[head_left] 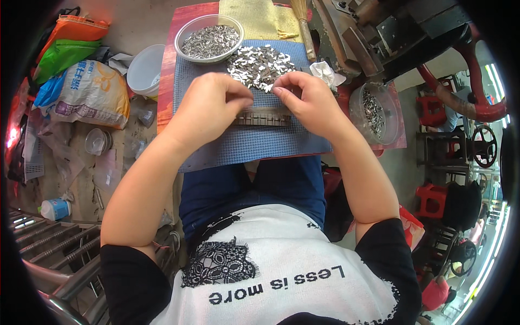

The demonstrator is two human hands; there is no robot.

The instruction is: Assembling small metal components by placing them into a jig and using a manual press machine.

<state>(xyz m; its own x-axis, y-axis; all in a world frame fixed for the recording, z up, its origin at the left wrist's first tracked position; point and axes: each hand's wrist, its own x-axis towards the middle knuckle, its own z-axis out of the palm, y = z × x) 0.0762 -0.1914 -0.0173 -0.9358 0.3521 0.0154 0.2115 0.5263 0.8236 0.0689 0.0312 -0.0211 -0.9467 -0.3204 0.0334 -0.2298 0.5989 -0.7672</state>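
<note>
My left hand is closed in a pinch over the left end of a slotted metal strip; what it holds, if anything, is hidden. My right hand hovers by the strip's right end, thumb and forefinger pinched at the near edge of a pile of small white and dark pieces. Anything between those fingertips is too small to name. The strip lies on a blue textured mat, with a row of small parts along it. Behind my left hand stands a clear bowl of small metallic pieces.
A crumpled white tissue and a brush lie right of the pile. Dark machinery crowds the right side, above a clear tub of small pieces. On the left are a white bucket and a printed sack.
</note>
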